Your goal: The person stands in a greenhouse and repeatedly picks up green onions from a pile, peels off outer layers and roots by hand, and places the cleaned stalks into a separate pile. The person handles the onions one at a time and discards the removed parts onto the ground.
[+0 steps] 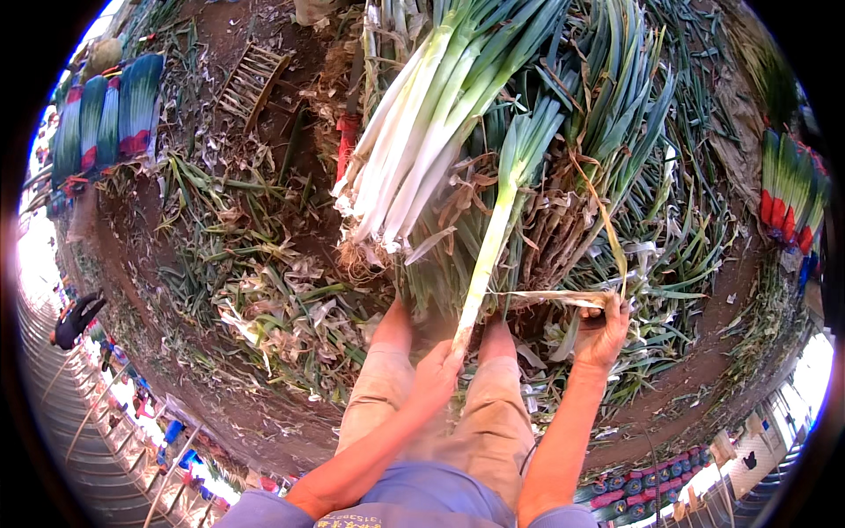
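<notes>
My left hand (pixel 441 369) grips the root end of a leek-like green onion (pixel 492 244), whose pale stalk slants up and right to green leaves. My right hand (pixel 602 330) pinches a dry, yellowish outer leaf (pixel 561 298) stretched sideways between the stalk and my fingers. Up and left of the held stalk lies a pile of clean, white-stalked green onions (pixel 416 145), roots towards me. To the right rests a bundle of unpeeled green onions (pixel 561 224) with brown, dry skins.
Peeled skins and leaf scraps (pixel 284 323) litter the soil around my legs. A red-handled tool (pixel 346 142) lies left of the clean pile, near a slatted wooden object (pixel 254 86). Tied bundles stand at the far left (pixel 109 122) and far right (pixel 792 191). A person (pixel 78 320) is at the left edge.
</notes>
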The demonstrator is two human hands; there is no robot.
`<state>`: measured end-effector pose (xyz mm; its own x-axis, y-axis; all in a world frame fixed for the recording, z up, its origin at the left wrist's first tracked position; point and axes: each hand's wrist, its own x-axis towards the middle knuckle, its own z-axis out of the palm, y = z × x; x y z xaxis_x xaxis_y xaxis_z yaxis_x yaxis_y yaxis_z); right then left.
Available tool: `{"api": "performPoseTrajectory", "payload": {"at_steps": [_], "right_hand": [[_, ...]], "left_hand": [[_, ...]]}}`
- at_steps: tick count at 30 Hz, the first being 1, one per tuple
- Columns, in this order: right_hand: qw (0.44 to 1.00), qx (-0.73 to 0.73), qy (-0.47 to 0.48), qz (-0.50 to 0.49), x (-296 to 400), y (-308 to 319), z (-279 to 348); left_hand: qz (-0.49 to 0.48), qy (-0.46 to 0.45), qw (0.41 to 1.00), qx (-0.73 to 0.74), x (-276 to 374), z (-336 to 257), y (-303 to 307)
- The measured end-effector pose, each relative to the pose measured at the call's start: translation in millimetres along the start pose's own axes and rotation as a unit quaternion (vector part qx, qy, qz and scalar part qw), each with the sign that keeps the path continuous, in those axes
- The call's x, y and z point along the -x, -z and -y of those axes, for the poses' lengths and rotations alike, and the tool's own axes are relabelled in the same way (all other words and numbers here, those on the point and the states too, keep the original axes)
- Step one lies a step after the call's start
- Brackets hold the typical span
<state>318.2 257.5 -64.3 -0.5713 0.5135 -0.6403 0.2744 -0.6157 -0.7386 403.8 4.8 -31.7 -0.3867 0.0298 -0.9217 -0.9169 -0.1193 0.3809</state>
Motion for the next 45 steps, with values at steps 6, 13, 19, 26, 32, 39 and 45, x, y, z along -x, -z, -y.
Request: {"api": "performPoseTrajectory", "payload": {"at_steps": [6, 13, 19, 26, 32, 39, 45], "right_hand": [[0.941, 0.323, -0.005, 0.095, -59.5, -39.0, -34.2], [0.936, 0.319, -0.001, 0.151, -84.9, -95.1, -72.0], [0.954, 0.251, -0.009, 0.166, -86.7, -100.4, -69.7], [0.929, 0.315, 0.040, 0.188, -91.6, -86.7, -79.9], [0.780, 0.579, 0.213, 0.104, -82.7, -88.6, -77.9], [0.807, 0.516, 0.221, 0.185, -52.8, -95.4, -50.3], [0.938, 0.268, 0.080, 0.206, 17.8, -94.7, -21.7]], "left_hand": [[-0.069, -0.143, 0.975, -0.157, 22.5, 0.4, -10.3], [-0.102, -0.201, 0.945, -0.238, 34.6, 6.1, -18.2], [-0.107, -0.247, 0.914, -0.302, 33.7, 5.6, -14.0], [-0.124, -0.286, 0.876, -0.368, 33.5, 12.2, -5.1], [-0.125, -0.285, 0.868, -0.387, 33.5, 11.3, -0.6], [-0.123, -0.251, 0.893, -0.352, 32.7, 13.3, 1.8], [-0.140, -0.256, 0.906, -0.305, 22.3, 8.3, 3.0]]}}
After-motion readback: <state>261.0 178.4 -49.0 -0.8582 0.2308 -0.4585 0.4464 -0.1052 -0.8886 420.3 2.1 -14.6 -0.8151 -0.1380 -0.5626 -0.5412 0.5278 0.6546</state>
